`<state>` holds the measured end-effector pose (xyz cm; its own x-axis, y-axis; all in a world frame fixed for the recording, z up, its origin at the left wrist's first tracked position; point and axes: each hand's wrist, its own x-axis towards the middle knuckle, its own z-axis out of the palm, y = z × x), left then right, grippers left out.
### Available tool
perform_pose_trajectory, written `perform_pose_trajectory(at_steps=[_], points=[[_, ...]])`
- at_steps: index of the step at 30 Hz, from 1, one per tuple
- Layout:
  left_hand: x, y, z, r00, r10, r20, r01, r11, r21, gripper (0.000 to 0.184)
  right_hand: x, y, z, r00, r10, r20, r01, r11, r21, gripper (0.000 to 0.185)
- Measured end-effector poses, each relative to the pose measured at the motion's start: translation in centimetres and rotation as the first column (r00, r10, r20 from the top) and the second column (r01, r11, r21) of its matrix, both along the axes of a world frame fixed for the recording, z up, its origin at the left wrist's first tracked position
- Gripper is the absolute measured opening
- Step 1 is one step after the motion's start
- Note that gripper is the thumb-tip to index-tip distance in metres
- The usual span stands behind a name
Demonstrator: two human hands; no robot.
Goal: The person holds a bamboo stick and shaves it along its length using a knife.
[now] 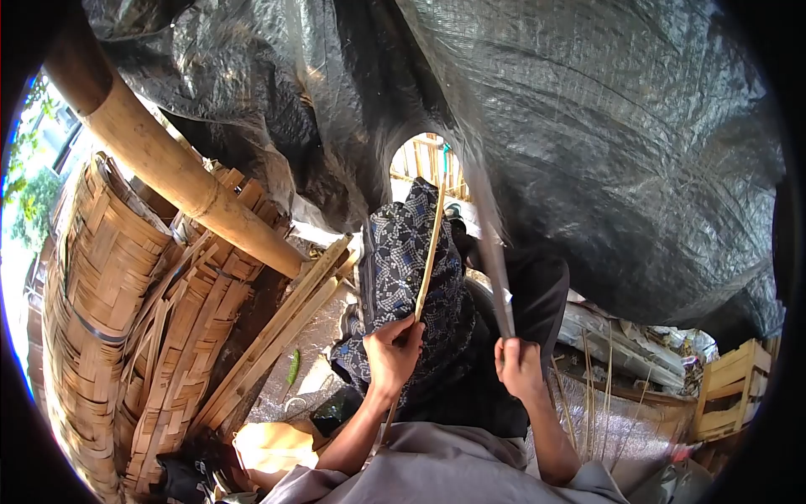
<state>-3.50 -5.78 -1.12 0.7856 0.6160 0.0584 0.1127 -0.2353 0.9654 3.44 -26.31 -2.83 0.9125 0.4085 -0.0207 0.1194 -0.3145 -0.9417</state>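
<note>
My left hand (393,357) is closed in a pinch around a thin bamboo strip (432,248), which slants up and away from me. The lower end of the strip passes below the hand toward my lap. In a fist, my right hand (518,367) grips a long knife (495,277); the handle is hidden by the fingers and the upper blade is smeared by motion. Knife and strip are apart, the knife to the right. Under the strip, a dark patterned cloth (395,269) covers my leg.
Rolled woven bamboo mats (101,319) stand at the left, below a thick bamboo pole (159,164). Split bamboo lengths (269,344) lean beside them. A dark plastic sheet (613,151) hangs ahead. Thin strips (590,395) and a wooden crate (733,389) are at the right.
</note>
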Motion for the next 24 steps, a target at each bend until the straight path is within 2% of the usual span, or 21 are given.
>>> perform_pose_trajectory(at_steps=[1,2,3,5,7,9,10,13,14,15,17,19,20,21,23,24], points=[[0.1,-0.2,-0.1,1.000,-0.007,-0.004,0.007,1.000,0.001,0.017,0.3,0.6,0.1,0.954,0.067,0.292,-0.015,0.985,-0.174,0.040],[0.2,-0.3,-0.3,0.999,0.040,0.004,-0.040,0.998,-0.043,0.015,0.4,1.5,0.5,0.846,0.051,0.530,0.078,0.973,-0.217,0.035],[0.3,-0.3,-0.3,0.996,0.088,0.011,-0.087,0.992,-0.088,0.013,0.9,2.1,0.8,0.847,0.046,0.529,0.082,0.973,-0.215,0.035],[0.4,-0.1,-0.3,0.994,0.107,0.000,-0.107,0.992,-0.060,0.013,1.8,3.1,1.4,0.654,0.250,0.714,0.081,0.915,-0.394,0.042],[0.5,0.4,-0.4,0.992,0.125,-0.012,-0.125,0.992,-0.030,0.012,3.1,4.4,1.7,0.582,0.350,0.733,0.085,0.871,-0.484,0.046],[0.9,1.0,-0.4,0.981,0.174,0.089,-0.176,0.984,0.014,0.013,4.3,5.7,2.5,0.543,0.353,0.762,0.094,0.876,-0.473,0.049],[1.0,1.4,0.6,0.980,0.168,0.105,-0.184,0.970,0.160,0.014,5.0,6.3,2.9,0.541,0.358,0.761,0.101,0.870,-0.482,0.050],[1.3,1.8,0.7,0.976,0.160,0.144,-0.190,0.955,0.226,0.014,8.4,8.0,3.1,0.478,0.340,0.810,0.154,0.875,-0.458,0.052],[1.2,1.8,0.5,0.978,0.155,0.137,-0.183,0.956,0.227,0.014,9.7,8.4,3.7,0.571,0.376,0.730,0.154,0.824,-0.545,0.052],[1.1,1.7,0.3,0.980,0.158,0.124,-0.184,0.951,0.248,0.014,11.8,8.7,2.2,0.582,0.376,0.721,0.158,0.818,-0.554,0.052],[1.5,1.9,0.1,0.981,0.155,0.120,-0.183,0.944,0.275,0.015,12.9,9.1,3.0,0.548,0.412,0.728,0.106,0.829,-0.549,0.053],[1.7,1.9,0.3,0.964,0.193,0.184,-0.249,0.898,0.363,0.015,11.0,9.3,5.1,0.555,0.478,0.680,0.124,0.761,-0.637,0.056],[1.5,1.6,0.9,0.971,0.187,0.150,-0.233,0.876,0.422,0.015,10.4,9.0,5.3,0.502,0.509,0.699,0.119,0.760,-0.639,0.059],[1.5,1.6,0.7,0.973,0.178,0.147,-0.225,0.877,0.424,0.015,10.3,8.5,5.1,0.493,0.538,0.684,0.045,0.769,-0.637,0.062],[1.3,1.5,0.2,0.976,0.145,0.164,-0.205,0.866,0.456,0.014,11.5,7.9,4.6,0.481,0.623,0.616,0.057,0.679,-0.732,0.059],[1.1,1.6,0.0,0.982,0.147,0.115,-0.184,0.875,0.448,0.015,12.9,7.9,4.6,0.582,0.573,0.578,0.080,0.666,-0.741,0.060]])
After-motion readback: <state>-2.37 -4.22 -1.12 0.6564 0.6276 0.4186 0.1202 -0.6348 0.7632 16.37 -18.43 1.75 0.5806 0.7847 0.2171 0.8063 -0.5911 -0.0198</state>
